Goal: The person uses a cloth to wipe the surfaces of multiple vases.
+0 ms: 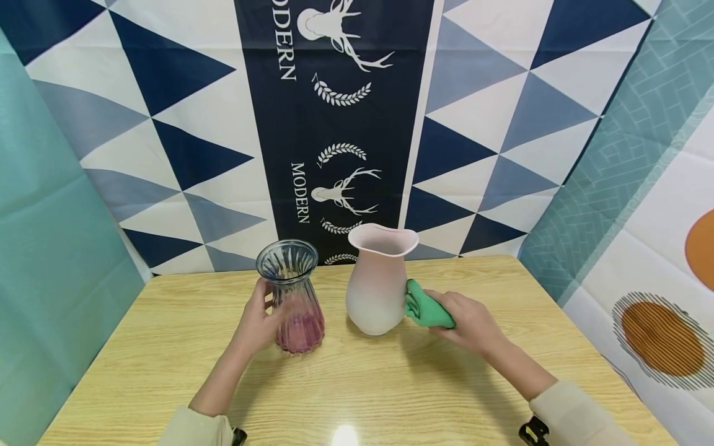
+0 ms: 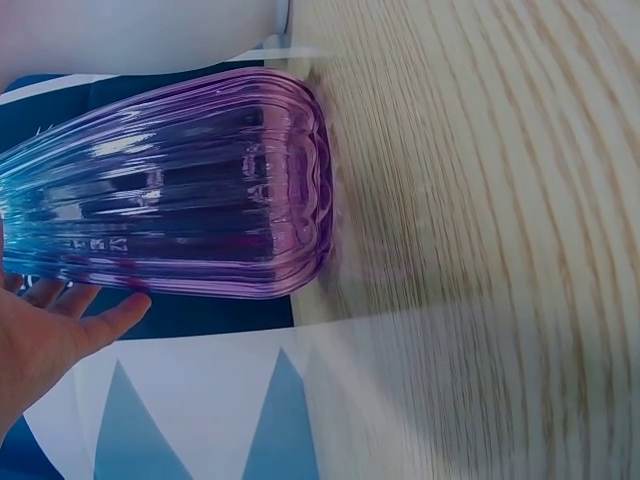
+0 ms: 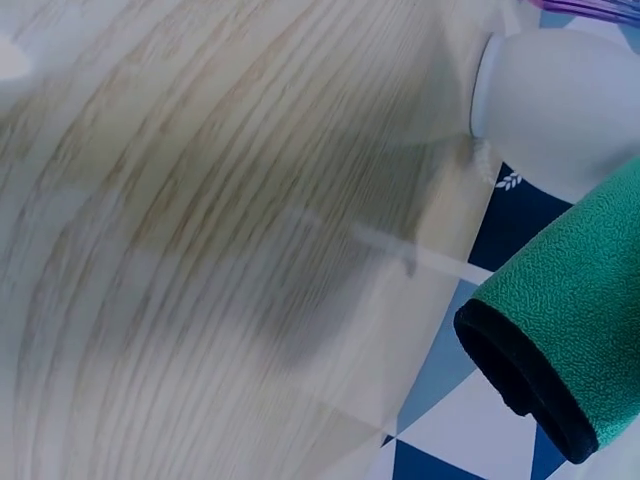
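Observation:
My left hand [image 1: 262,322] is at the left side of a ribbed glass vase [image 1: 301,331], blue at the rim and pink-purple at the base, with the thumb across its front and the fingers behind. The left wrist view shows the fingers of that hand [image 2: 45,335] along the side of the vase [image 2: 200,190]. A pink and white vase [image 1: 376,291] stands upright to its right. My right hand [image 1: 468,322] grips a folded green cloth [image 1: 426,306] at that vase's right side; the cloth [image 3: 575,305] has a dark edge in the right wrist view.
Both vases are on a light wooden table [image 1: 357,384], near its back edge. Behind it hangs a patterned cloth [image 1: 340,124] with triangles and deer heads. Teal fabric [image 1: 50,266] hangs at the left, and a white, orange-spotted fabric [image 1: 658,272] at the right.

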Demonstrator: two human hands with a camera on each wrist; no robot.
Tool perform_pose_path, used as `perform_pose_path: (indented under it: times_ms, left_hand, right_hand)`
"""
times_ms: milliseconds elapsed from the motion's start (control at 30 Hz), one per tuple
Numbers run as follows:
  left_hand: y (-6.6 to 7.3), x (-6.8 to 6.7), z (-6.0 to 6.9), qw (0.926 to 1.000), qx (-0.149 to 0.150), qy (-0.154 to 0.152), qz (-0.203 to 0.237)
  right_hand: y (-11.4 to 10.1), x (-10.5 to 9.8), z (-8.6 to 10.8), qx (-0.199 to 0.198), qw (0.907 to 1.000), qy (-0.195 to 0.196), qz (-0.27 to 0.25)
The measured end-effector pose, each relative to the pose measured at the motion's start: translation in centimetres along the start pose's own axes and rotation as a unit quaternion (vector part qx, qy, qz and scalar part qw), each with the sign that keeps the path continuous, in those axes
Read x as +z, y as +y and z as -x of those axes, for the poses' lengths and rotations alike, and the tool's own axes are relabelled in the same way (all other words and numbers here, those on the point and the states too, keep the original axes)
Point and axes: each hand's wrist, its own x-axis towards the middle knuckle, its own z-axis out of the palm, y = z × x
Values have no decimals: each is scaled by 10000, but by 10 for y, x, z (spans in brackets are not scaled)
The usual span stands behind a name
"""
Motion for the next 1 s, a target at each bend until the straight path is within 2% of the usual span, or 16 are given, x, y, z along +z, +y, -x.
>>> perform_pose_path:
  times_ms: [267,467,600,733,1000]
  left_hand:
    - [-5,0,0,10000,90,6,34]
    - [-6,0,-1,9998,188,21,34]
    - [-7,1,-1,9998,208,7,7]
    - [-7,1,-1,9998,187,-9,19]
    - [-5,0,0,9998,138,-28,116]
  right_hand:
    - [-7,-3,-4,-496,9981,295,-229]
    - [-19,-6,-12,-938,9922,699,-441]
    - [-28,-8,-18,-1168,9880,832,-573]
    - [-36,-7,-23,-1228,9856,943,-682]
    - [-53,-2,-37,-982,9873,830,-934]
